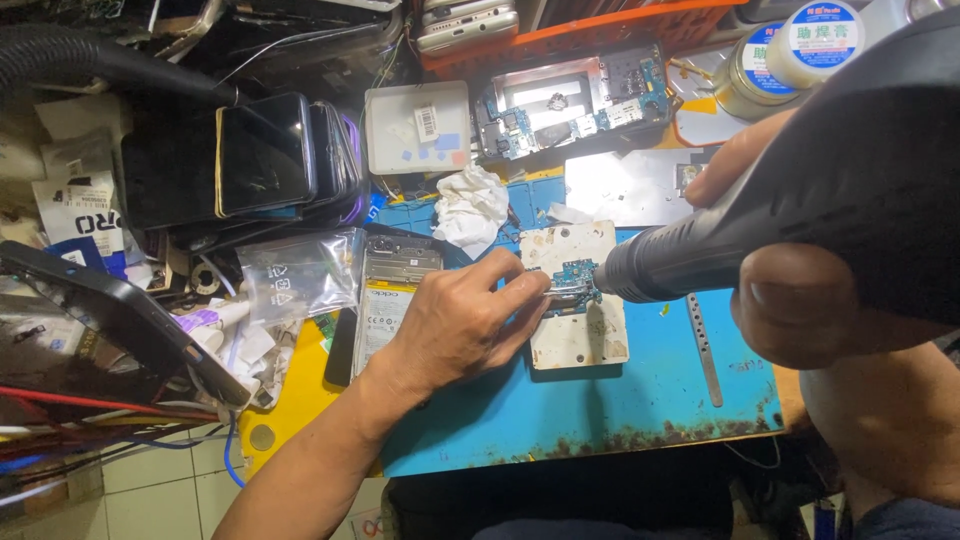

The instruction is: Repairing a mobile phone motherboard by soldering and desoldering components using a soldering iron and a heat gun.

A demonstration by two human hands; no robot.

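1. Spreading across most of your bench, the blue work mat (pixel 560 420) lies under everything you handle; its near edge is stained brown.
2. Filling the right of the view, the black hot-air gun (pixel 800 190) is gripped in your right hand (pixel 800 300), thumb along the near side and a fingertip showing over the top. Its nozzle points left and ends right at the small circuit board.
3. Your left hand (pixel 460 320) comes in from the lower left and rests on the mat, fingers pinched shut on slim metal tweezers (pixel 535 285) whose tips reach the board.
4. A stack of dark phones (pixel 265 155) sits at the upper left, well apart from your hands.
5. The pale, worn support plate (pixel 580 335) lies on the mat just right of your left hand and carries the board near its upper half.
6. An opened phone frame with exposed boards (pixel 570 105) lies at the far side, behind the plate.
7. An open phone back with its battery (pixel 385 300) lies just left of your left wrist, with a clear plastic bag (pixel 300 275) beside it.
8. A crumpled white tissue (pixel 470 205) sits near the plate's upper left corner.
9. The small blue-green circuit board (pixel 572 285) sits on the plate, between the tweezer tips and the nozzle.
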